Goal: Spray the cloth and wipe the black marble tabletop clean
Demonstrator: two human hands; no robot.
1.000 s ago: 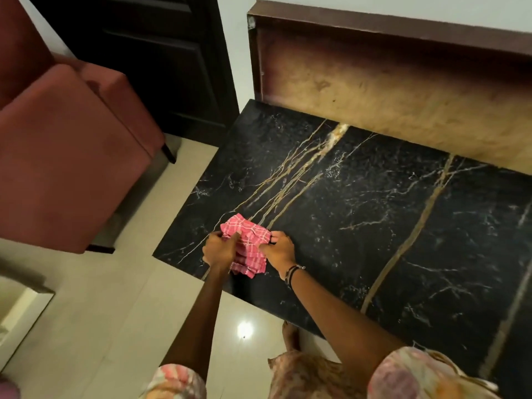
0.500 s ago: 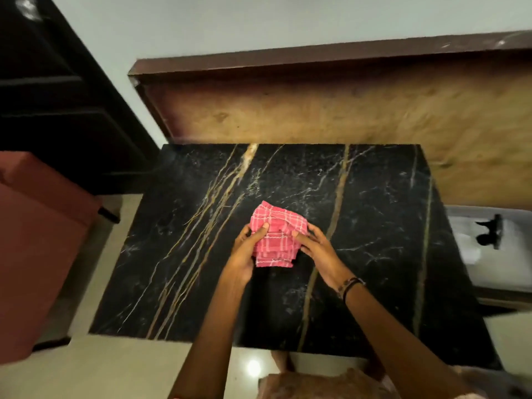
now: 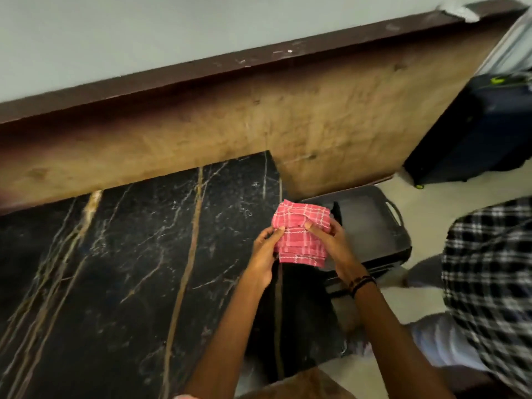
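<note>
A folded pink checked cloth [image 3: 300, 234] is held up between both hands over the right end of the black marble tabletop [image 3: 129, 269], which has gold and white veins. My left hand [image 3: 263, 254] grips the cloth's left edge with thumb on top. My right hand [image 3: 334, 246], with dark bands at the wrist, grips its right side. No spray bottle is in view.
A wooden panel [image 3: 288, 116] with a dark top rail stands behind the table. A dark tray-like object [image 3: 371, 226] sits on the floor right of the table. A dark blue suitcase [image 3: 475, 131] is at the far right. Another person in a checked shirt [image 3: 492, 272] is at the right edge.
Both hands carried the cloth from the table's left front corner across to its right end. The view swung right, so the red chair left the frame and the tray, suitcase and other person appeared.
</note>
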